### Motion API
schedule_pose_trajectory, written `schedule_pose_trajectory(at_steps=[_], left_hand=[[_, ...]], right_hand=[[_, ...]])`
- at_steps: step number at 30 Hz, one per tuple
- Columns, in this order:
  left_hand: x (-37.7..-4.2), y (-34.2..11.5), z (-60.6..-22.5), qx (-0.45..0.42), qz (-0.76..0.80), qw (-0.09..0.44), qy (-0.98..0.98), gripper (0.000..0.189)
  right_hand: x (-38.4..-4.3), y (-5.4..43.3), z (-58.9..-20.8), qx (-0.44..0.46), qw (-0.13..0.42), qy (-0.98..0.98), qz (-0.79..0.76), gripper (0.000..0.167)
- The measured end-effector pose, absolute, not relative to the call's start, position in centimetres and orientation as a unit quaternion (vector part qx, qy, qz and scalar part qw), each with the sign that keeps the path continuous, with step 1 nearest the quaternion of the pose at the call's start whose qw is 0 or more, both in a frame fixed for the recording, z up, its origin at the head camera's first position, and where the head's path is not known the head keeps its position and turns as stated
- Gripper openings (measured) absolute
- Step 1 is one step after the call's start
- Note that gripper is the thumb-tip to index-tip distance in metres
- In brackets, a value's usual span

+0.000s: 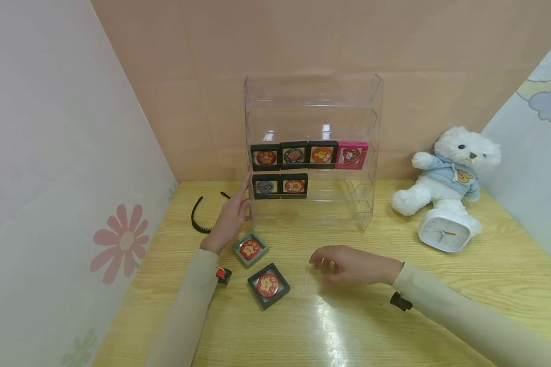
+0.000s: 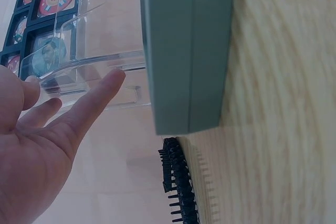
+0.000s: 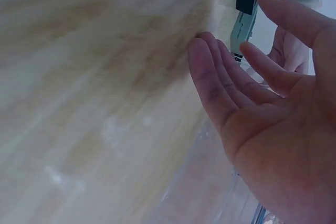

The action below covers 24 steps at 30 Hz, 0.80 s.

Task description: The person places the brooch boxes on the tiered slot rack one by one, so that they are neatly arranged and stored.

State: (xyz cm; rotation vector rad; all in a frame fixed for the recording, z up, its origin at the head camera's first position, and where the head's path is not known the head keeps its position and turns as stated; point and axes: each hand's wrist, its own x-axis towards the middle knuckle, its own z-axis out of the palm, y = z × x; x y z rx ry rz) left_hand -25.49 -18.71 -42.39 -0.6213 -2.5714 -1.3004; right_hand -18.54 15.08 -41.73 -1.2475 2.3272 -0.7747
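Note:
My left hand [image 1: 229, 218] rests against the left side of a clear acrylic display rack [image 1: 312, 105], fingers stretched along its edge. In the left wrist view, the index finger of that hand [image 2: 39, 150] lies at the rack's transparent side. Below it on the table sit a grey-green square frame [image 1: 250, 249] and a dark square frame [image 1: 268, 286], each with a round red badge showing a yellow star figure. My right hand [image 1: 349, 265] hovers low over the table, right of the dark frame, fingers loosely bent and holding nothing; the right wrist view shows its bare palm [image 3: 283, 135].
Several black-framed badges [image 1: 295, 186] and a pink-framed one [image 1: 351, 155] stand on two middle shelves of the rack. Behind my left hand lies a black toothed headband [image 1: 196, 219]. On the right are a white teddy bear [image 1: 450, 173] in blue and a white clock [image 1: 444, 231].

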Motion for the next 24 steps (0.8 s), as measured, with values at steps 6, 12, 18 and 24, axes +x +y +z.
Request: schedule_pose_trajectory(at_steps=[6, 12, 18, 24], left_hand=[[-25.3, -18.8, -42.4, -0.203, -0.443, 0.091, -0.868, 0.073], [-25.2, -18.8, -42.3, -0.204, -0.440, 0.094, -0.869, 0.073], [-25.3, -18.8, -42.3, -0.204, -0.436, 0.098, -0.871, 0.074], [-25.4, -18.7, -42.3, -0.203, -0.439, 0.095, -0.870, 0.074]], right_hand=[[-18.2, 15.2, -42.5, -0.447, 0.192, 0.825, -0.288, 0.044], [-17.9, 14.1, -42.9, -0.447, 0.194, 0.824, -0.290, 0.050], [-17.8, 12.6, -43.0, -0.441, 0.201, 0.827, -0.286, 0.052], [-18.1, 11.3, -43.0, -0.452, 0.195, 0.829, -0.266, 0.057]])
